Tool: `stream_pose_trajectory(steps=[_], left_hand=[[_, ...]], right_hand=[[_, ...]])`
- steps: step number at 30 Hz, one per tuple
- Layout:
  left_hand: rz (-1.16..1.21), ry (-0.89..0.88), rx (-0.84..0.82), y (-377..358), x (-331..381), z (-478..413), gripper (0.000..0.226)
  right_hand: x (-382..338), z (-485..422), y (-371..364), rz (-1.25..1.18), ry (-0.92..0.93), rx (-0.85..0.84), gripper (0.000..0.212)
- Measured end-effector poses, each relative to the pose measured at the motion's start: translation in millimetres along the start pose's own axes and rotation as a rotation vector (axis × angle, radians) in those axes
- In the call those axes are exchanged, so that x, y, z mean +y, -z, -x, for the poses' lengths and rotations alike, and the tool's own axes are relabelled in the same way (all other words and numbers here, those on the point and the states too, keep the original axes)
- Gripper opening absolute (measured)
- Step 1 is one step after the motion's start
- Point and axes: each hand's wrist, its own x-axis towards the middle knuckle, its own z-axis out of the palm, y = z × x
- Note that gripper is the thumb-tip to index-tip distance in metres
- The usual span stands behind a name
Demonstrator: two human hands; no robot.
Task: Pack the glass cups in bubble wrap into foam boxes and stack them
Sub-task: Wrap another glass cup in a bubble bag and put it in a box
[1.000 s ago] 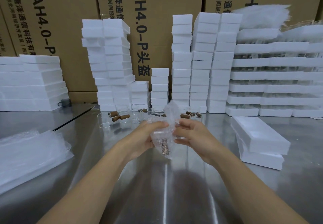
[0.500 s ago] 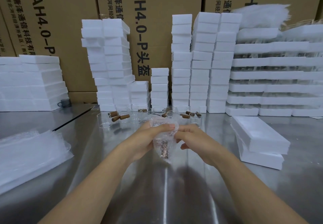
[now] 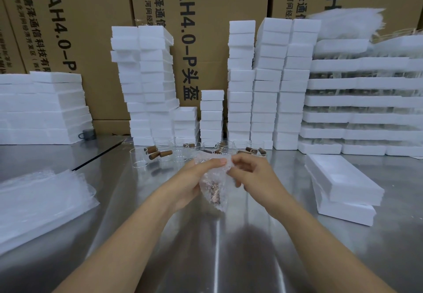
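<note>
Nearest: steel table (image 3: 217, 258), shiny, with a seam running down the middle and dull reflections; both bare forearms reach out over it.

Hands meet mid-table: left hand (image 3: 192, 185) is curled round the side of a bubble-wrap bundle (image 3: 214, 193), thumb up near the top; right hand (image 3: 254, 176) pinches the bundle's upper edge with its fingertips, other fingers loosely bent. The bundle sits between the two hands, long end pointing down; can't tell if its lower tip touches the table. Something brown and speckled shows through the wrap; the glass itself can't be made out.

Left of the arms: loose pile of bubble-wrap sheets (image 3: 39, 201) lying flat near the table edge. Right of the arms: two long foam boxes (image 3: 343, 185), one on the other, the upper one skewed.

Further back, just past the hands: a row of empty glass cups (image 3: 139, 157) standing upright; brown corks (image 3: 160, 153) lie on their sides among them.

Back of the table: foam box towers (image 3: 270, 82) packed side by side, the left tower uneven and leaning, two short ones in the middle. Far left there is a low wide stack of foam slabs (image 3: 41, 109) with a grey mug (image 3: 88, 134) at its corner. Far right are layered foam trays (image 3: 361, 100) with glassware between the layers — a fluffy white sheet (image 3: 348, 21) on top.

Behind everything: a wall of cardboard cartons (image 3: 91, 29), black print including "AH4.0-P"; no floor or ceiling in view.
</note>
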Motion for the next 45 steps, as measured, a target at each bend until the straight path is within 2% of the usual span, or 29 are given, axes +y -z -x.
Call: stream_pose_trajectory(steps=[2,4,5,7,9,12,15,17,19,22,24,30,34,39,45], left_hand=[[-0.009,0.026,0.010,0,1,1,0.051],[-0.034,0.058,-0.029,-2,0,2,0.043],[-0.053,0.076,-0.063,-2,-2,2,0.037],[-0.077,0.094,-0.116,-4,-6,2,0.036],[-0.090,0.088,-0.121,-5,-9,0,0.040],[-0.070,0.028,-0.013,-7,-10,-4,0.048],[0.045,-0.038,0.163,-8,-9,-9,0.056],[0.158,-0.062,0.265,-7,-10,-10,0.058],[0.258,-0.069,0.319,-6,-12,-11,0.070],[0.334,-0.030,0.285,-9,-16,-12,0.083],[0.327,-0.026,0.254,-10,-17,-13,0.079],[0.099,-0.062,0.214,-2,-18,-13,0.070],[-0.001,-0.046,0.182,0,-21,-14,0.073],[-0.145,-0.047,0.290,1,-29,-19,0.085],[-0.096,-0.028,0.263,5,-38,-21,0.067]], right_hand=[[-4,3,1,-0.012,-0.086,-0.134,0.024],[-6,4,1,0.009,-0.174,-0.257,0.018],[-6,5,1,0.020,-0.209,-0.303,0.021],[-4,5,3,0.000,-0.273,-0.354,0.036],[-3,6,4,-0.063,-0.301,-0.364,0.033],[-4,4,3,-0.112,-0.263,-0.236,0.025],[-4,0,0,-0.015,-0.166,-0.046,0.021],[-1,2,-2,0.067,-0.121,-0.020,0.034],[2,4,-8,0.086,-0.113,-0.033,0.047],[8,3,-15,0.114,-0.052,0.016,0.043],[10,2,-14,0.144,-0.025,0.062,0.039],[19,-3,-6,0.226,0.010,0.223,0.030],[26,-4,-4,0.332,0.041,0.226,0.031],[33,-4,1,0.491,0.113,0.187,0.034],[38,-5,2,0.582,0.177,0.123,0.034]])
